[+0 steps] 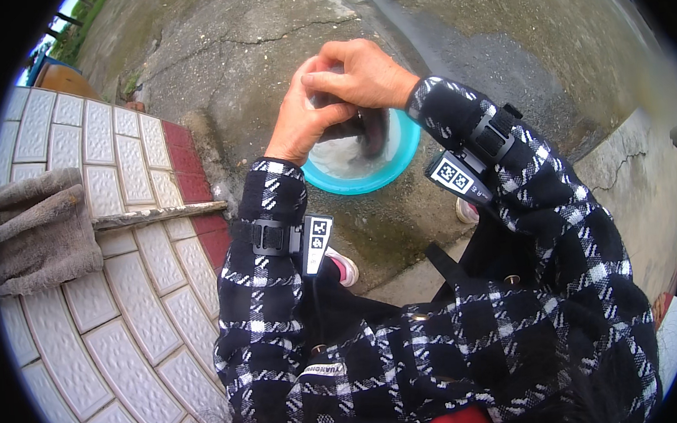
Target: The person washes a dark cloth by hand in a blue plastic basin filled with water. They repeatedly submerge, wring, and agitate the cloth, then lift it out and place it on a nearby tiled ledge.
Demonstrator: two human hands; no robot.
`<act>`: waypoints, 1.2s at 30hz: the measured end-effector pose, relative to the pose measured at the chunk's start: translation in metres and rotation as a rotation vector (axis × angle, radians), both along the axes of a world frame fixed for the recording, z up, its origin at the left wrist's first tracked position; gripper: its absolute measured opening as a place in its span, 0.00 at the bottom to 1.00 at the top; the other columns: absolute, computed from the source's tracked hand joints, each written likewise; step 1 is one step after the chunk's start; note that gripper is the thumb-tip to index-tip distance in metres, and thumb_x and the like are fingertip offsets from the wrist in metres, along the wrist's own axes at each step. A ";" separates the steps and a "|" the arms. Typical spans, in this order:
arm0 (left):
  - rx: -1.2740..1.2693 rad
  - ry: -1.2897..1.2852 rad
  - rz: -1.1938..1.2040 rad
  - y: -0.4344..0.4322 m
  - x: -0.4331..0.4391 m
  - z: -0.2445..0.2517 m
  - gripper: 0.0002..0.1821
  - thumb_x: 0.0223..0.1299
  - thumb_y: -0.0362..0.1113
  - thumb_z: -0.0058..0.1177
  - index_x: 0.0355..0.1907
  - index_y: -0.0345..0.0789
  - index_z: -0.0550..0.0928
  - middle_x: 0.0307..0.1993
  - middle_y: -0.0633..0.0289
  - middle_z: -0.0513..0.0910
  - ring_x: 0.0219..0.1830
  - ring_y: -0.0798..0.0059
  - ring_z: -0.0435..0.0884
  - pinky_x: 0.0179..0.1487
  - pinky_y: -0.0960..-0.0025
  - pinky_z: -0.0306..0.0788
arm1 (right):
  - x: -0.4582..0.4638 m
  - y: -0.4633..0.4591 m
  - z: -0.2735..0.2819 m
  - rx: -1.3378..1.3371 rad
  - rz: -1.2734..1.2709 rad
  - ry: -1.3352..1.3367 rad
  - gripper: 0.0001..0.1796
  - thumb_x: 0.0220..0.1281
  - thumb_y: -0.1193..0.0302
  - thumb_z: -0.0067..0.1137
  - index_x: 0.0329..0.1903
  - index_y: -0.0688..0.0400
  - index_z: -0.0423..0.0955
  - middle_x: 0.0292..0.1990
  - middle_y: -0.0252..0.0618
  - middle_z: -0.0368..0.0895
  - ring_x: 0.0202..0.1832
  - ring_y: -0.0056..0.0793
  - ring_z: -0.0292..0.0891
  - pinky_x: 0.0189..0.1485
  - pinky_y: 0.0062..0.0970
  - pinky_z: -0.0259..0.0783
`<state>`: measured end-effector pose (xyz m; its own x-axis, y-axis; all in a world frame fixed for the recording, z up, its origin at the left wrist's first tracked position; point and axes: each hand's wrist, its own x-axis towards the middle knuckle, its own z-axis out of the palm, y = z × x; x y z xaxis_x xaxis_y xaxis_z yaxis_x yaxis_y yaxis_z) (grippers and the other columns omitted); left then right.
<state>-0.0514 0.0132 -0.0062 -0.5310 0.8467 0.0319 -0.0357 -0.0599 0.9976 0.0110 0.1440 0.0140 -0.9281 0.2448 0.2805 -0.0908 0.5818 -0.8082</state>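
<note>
My left hand (308,112) and my right hand (360,75) are close together above a turquoise plastic basin (360,186), fingers curled around a dark wet cloth (373,135). The cloth hangs down from my hands into the basin. Whitish, cloudy water (341,159) shows inside the basin, which stands on the concrete ground. My fingers hide much of the cloth's upper part.
A white tiled wall (121,223) with a red tile edge stands on the left. A grey towel (47,232) and a wooden stick (160,215) are beside it. Cracked concrete (210,63) lies ahead, with a wet patch (498,77) at right. My shoes (344,268) are behind the basin.
</note>
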 end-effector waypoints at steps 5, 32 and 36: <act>-0.194 0.068 0.096 0.002 0.003 0.004 0.21 0.43 0.28 0.55 0.44 0.33 0.71 0.36 0.63 0.76 0.38 0.77 0.74 0.41 0.75 0.69 | 0.005 0.000 0.007 0.056 0.129 -0.025 0.22 0.44 0.53 0.59 0.29 0.62 0.73 0.26 0.48 0.77 0.32 0.39 0.75 0.37 0.30 0.69; 0.305 -0.683 0.105 -0.014 -0.018 0.001 0.16 0.55 0.41 0.48 0.44 0.36 0.69 0.29 0.65 0.71 0.21 0.80 0.65 0.23 0.77 0.59 | 0.009 0.019 0.004 -0.637 -0.019 -0.112 0.21 0.44 0.82 0.45 0.46 0.58 0.67 0.25 0.33 0.73 0.21 0.16 0.67 0.24 0.16 0.65; 0.151 -0.677 0.231 -0.007 -0.023 -0.009 0.20 0.58 0.50 0.45 0.41 0.35 0.70 0.30 0.63 0.73 0.24 0.77 0.70 0.24 0.75 0.64 | 0.010 0.000 0.004 -0.138 0.076 0.134 0.22 0.39 0.76 0.53 0.44 0.56 0.70 0.28 0.39 0.77 0.28 0.22 0.74 0.33 0.23 0.70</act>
<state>-0.0739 0.0062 -0.0152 -0.6405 0.7229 -0.2591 -0.6113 -0.2757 0.7418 0.0212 0.1438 0.0176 -0.9021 0.2199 0.3713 -0.2425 0.4533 -0.8577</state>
